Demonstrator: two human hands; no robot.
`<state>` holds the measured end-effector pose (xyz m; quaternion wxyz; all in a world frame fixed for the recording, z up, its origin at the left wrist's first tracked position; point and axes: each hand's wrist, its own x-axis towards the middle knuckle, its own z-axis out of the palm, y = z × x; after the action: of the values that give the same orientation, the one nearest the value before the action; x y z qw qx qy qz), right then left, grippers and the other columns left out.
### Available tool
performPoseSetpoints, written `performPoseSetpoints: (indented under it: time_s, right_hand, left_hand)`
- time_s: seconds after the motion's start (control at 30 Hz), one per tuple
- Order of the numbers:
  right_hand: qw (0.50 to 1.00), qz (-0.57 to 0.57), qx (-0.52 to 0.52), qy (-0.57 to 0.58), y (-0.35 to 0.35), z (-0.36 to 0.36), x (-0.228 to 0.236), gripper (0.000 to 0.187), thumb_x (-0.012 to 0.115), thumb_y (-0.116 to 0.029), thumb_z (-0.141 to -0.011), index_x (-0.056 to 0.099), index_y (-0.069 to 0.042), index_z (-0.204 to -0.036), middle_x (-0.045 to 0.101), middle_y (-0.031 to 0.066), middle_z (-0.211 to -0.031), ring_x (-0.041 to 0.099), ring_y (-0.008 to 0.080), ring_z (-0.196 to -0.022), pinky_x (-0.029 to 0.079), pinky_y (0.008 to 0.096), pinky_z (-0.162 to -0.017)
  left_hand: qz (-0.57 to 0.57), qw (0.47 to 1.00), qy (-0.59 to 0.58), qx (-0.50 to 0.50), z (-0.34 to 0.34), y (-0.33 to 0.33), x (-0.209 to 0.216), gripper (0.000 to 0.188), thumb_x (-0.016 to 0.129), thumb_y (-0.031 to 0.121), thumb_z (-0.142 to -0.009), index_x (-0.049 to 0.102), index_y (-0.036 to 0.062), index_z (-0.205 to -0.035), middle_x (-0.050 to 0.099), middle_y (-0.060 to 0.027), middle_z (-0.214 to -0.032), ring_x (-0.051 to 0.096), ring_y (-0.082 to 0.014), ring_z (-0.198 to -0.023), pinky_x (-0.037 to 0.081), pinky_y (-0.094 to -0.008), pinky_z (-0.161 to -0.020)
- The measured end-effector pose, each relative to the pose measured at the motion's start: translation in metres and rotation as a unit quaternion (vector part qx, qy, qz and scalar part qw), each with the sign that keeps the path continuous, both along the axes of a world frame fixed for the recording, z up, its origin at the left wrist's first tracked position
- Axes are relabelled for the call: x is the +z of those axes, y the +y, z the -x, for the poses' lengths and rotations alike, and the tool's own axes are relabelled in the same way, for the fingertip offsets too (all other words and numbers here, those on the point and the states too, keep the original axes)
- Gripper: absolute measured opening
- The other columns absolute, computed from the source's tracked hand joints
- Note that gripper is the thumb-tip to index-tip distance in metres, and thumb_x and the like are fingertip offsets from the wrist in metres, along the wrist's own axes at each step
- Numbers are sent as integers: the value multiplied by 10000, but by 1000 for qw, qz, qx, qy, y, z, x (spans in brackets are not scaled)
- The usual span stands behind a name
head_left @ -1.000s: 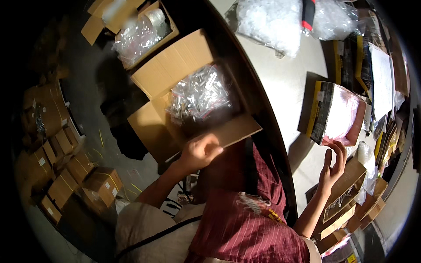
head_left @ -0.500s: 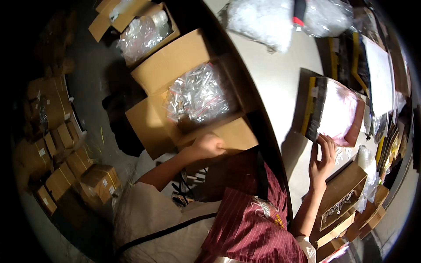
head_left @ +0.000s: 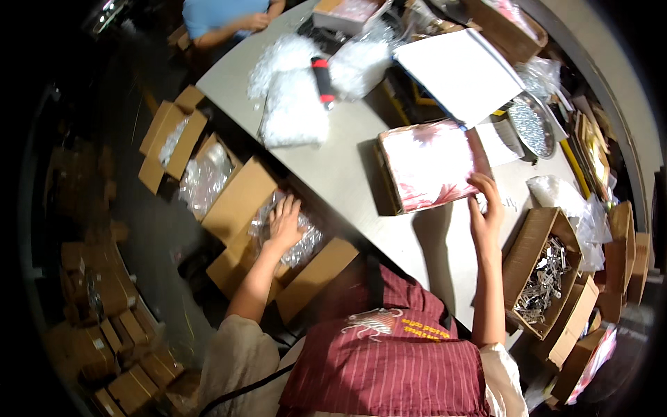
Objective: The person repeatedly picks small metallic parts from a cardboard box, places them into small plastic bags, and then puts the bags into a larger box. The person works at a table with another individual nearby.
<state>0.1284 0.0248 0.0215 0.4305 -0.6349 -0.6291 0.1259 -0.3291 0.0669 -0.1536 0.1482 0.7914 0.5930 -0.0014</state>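
My left hand reaches down into an open cardboard box on the floor and rests with spread fingers on the clear plastic bags of small parts inside it. My right hand touches the near right edge of a box filled with shiny pink-and-white packets that stands on the grey table. Whether either hand grips anything cannot be told.
White plastic bags and a red-and-black tool lie farther along the table. A white sheet and a metal tray sit beyond. An open box of metal clips stands at my right. More cartons crowd the floor at left. Another person sits opposite.
The view has swung so the table lies ahead. My left hand has moved from the box flap into the bags. My right hand has come up to the pink packets' box.
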Motion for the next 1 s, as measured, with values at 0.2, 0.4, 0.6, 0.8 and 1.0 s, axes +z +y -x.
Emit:
performPoseSetpoints:
  time_s: [0.2, 0.4, 0.6, 0.8, 1.0]
  right_hand:
    - [999, 39, -16, -8, 69, 5, -33, 344, 661, -21, -827, 638, -17, -1170, 597, 183, -1225, 622, 383, -1079, 521, 428, -917]
    - [981, 114, -82, -137, 96, 30, -33, 475, 784, -336, -839, 618, 30, -1094, 607, 251, -1110, 607, 420, -1006, 511, 461, -863]
    - [990, 126, -49, -28, 95, 20, -32, 260, 732, -255, -885, 724, 2, -920, 702, 186, -912, 670, 319, -862, 524, 409, -782]
    - [983, 22, -39, 177, 50, 7, -4, 222, 671, -177, -956, 764, 6, -1044, 762, 155, -1023, 716, 229, -913, 524, 309, -843]
    - [832, 70, 61, 547, -3, 36, 23, 131, 667, -130, -964, 633, -11, -1007, 724, 133, -966, 700, 216, -886, 518, 353, -898]
  left_hand:
    - [182, 975, 125, -9, 41, -43, -53, 994, 608, 104, -845, 24, 155, -1648, -10, -116, -1717, -72, -435, -1559, 142, -726, -1176]
    - [243, 961, 117, 62, 30, -98, -24, 833, 660, 235, -876, 263, 154, -1604, -16, -144, -1709, -72, -501, -1536, 101, -779, -1139]
    - [86, 995, -13, 43, 39, -157, -59, 524, 677, 272, -877, 606, 70, -1356, 426, -202, -1529, 214, -418, -1515, 144, -734, -1154]
    - [-13, 984, -160, 76, -24, -121, 34, 470, 677, 151, -895, 600, 38, -1344, 474, -228, -1474, 410, -413, -1403, 328, -552, -1153]
    - [92, 796, -596, 56, -156, -42, 160, 547, 686, 99, -959, 459, 0, -1447, 547, -133, -1414, 588, -224, -1237, 488, -373, -1021]
